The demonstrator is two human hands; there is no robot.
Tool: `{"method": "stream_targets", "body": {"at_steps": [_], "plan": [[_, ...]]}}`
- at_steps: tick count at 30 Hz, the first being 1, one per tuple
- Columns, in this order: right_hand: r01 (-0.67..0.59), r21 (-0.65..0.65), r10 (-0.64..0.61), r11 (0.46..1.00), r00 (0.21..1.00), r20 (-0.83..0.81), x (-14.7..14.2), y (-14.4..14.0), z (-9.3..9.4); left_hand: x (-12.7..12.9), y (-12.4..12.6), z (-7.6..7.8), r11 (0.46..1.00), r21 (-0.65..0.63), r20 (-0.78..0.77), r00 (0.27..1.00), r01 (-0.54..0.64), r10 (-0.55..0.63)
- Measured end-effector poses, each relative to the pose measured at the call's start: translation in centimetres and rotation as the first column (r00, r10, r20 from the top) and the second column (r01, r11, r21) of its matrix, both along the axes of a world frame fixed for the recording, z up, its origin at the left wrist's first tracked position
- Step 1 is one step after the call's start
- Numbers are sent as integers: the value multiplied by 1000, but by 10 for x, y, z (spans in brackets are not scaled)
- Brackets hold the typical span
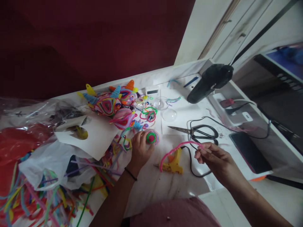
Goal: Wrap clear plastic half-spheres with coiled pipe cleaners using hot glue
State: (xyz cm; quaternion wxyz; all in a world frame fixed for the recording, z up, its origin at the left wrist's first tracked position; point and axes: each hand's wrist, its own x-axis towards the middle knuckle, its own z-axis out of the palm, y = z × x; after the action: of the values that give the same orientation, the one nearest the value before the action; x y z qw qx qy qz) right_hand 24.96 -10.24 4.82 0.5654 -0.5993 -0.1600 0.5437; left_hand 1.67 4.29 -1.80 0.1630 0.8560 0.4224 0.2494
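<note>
A coiled disc (pixel 151 137), its rings wound, sits against the left hand (pixel 140 148), grip unclear, as the right hand (pixel 214 155) pinches a pink fuzzy stem (pixel 184 142), seemingly unattached, with a yellow glue gun (pixel 174 167) at the disc's five o'clock.

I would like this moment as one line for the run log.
left hand: at coiled ball; right hand: pinching pink fuzzy strand; yellow glue gun: between hands; scissors: beyond right hand

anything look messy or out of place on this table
Mostly the pipe cleaners: they lie in a tangled heap by the white plastic bag at lower left, as if spilled. The yellow glue gun also lies on its side, without a stand, near the left hand.
</note>
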Motion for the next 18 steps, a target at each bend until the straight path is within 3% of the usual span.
{"method": "stream_targets", "body": {"at_steps": [5, 10, 18], "plan": [[6, 7, -6, 1000, 1000, -9, 3, 8, -5, 12, 0, -14, 995, -43, -163, 982, 86, -92], [-27, 13, 27, 1000, 999, 19, 9, 20, -9, 11, 8, -29, 992, 16, -165, 979, 123, -119], [-51, 21, 48, 998, 991, 126, 29, 31, -17, -19, 6, -27, 961, -65, -127, 953, 270, -277]]}}
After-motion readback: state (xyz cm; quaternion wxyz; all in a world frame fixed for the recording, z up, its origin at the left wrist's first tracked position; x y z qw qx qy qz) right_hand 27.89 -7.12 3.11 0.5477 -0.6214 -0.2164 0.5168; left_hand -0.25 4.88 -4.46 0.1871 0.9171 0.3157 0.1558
